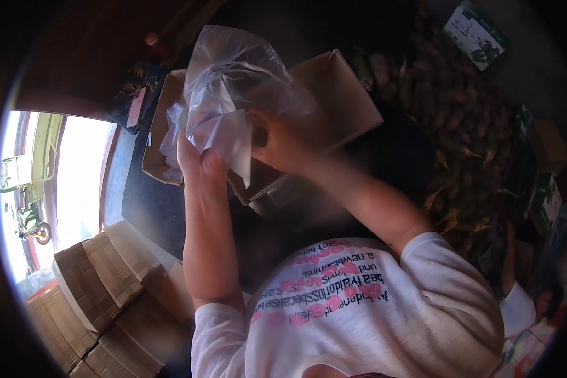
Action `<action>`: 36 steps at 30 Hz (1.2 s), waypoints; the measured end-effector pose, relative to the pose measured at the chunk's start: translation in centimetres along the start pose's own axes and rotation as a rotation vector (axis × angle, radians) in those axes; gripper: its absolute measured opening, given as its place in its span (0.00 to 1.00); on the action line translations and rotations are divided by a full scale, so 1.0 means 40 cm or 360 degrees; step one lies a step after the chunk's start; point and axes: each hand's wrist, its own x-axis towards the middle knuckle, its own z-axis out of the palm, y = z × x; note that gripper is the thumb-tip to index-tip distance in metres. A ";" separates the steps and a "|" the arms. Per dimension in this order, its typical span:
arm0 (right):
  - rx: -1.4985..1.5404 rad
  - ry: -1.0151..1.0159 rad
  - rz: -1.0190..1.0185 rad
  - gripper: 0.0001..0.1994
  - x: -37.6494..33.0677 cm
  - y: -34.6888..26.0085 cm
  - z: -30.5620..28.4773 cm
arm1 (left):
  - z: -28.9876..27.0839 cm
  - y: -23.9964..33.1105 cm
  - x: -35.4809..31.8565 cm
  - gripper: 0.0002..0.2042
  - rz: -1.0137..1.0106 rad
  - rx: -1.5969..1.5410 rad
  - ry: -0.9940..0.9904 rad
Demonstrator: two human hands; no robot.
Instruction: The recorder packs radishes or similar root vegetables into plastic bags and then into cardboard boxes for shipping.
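Both of my arms reach forward over an open cardboard box (343,94). A clear plastic bag (230,66) is bunched up above the box, its top puffed out and its lower edge hanging down. My left hand (201,160) grips the bag's near left side, with the fingers partly hidden under the film. On the bag's right side, my right hand (274,142) is closed at the edge of the plastic, its fingertips partly covered. The inside of the box is mostly hidden by the bag and my hands.
To the right lies a large heap of dark produce (447,94), some with dry husks or stalks. Flattened brown cardboard boxes (101,283) are stacked at lower left. A printed carton (475,34) lies at far right. Another person's sleeve (518,310) shows at lower right.
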 end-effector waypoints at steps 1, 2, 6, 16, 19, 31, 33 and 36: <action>0.0294 -0.0215 0.0122 0.28 0.003 -0.022 -0.013 | -0.022 0.027 0.007 0.18 -0.0011 0.0000 0.0001; 0.0593 -0.0431 0.0236 0.25 0.003 -0.041 -0.018 | -0.057 0.071 0.012 0.18 -0.0019 0.0055 0.0016; 0.1000 -0.0086 0.0101 0.26 -0.026 -0.012 -0.008 | -0.026 0.030 0.026 0.19 -0.0040 0.0180 -0.0012; 0.1563 -0.0524 0.0937 0.21 -0.057 -0.027 -0.168 | 0.027 -0.016 0.067 0.18 -0.0022 0.0437 -0.0197; 0.1318 -0.0288 0.0918 0.14 -0.076 -0.060 -0.203 | 0.055 -0.007 0.091 0.17 0.0014 0.0668 -0.0194; 0.1679 0.0440 0.0869 0.12 -0.056 -0.017 -0.233 | 0.078 -0.227 -0.009 0.17 0.0693 0.2386 0.0261; 0.1375 0.0435 0.0761 0.08 -0.048 -0.002 -0.213 | 0.057 -0.262 -0.039 0.14 0.0732 0.2207 0.0115; 0.1339 0.0468 0.0759 0.06 -0.026 -0.015 -0.192 | 0.018 -0.281 -0.055 0.14 0.0603 0.2292 0.0138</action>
